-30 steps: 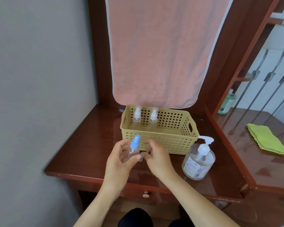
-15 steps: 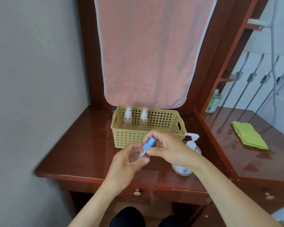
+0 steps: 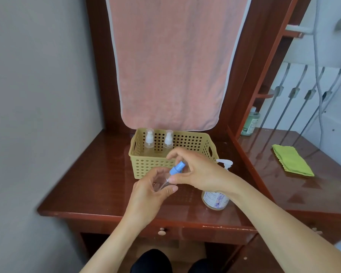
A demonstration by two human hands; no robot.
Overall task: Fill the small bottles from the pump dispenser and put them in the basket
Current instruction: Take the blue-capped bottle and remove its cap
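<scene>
Two hands meet just above the front of the glossy dark-red wooden table (image 3: 91,186), working one small clear plastic bottle (image 3: 161,183) with a blue spray cap (image 3: 176,170). The left hand (image 3: 148,196) curls round the clear body, thumb across the front, and holds it tilted with the cap leaning up and to the right. The right hand (image 3: 197,174) pinches the blue cap between thumb and fingertips, the other fingers arched over it. The bottle looks empty, so the step in hand is most likely twisting the cap off before filling, though the frame cannot rule out screwing it on.

If so, the next move calls for lifting the cap clear, bringing the open neck under the spout and freeing one hand to press the pump. The clear round pump dispenser with a white pump head (image 3: 218,200) stands just beside the right wrist, partly hidden behind it.

Behind the hands sits the pale yellow perforated plastic basket (image 3: 144,164). Two small clear bottles with white caps (image 3: 149,139) stand upright side by side at its back left. A pink towel (image 3: 169,66) hangs behind it
</scene>
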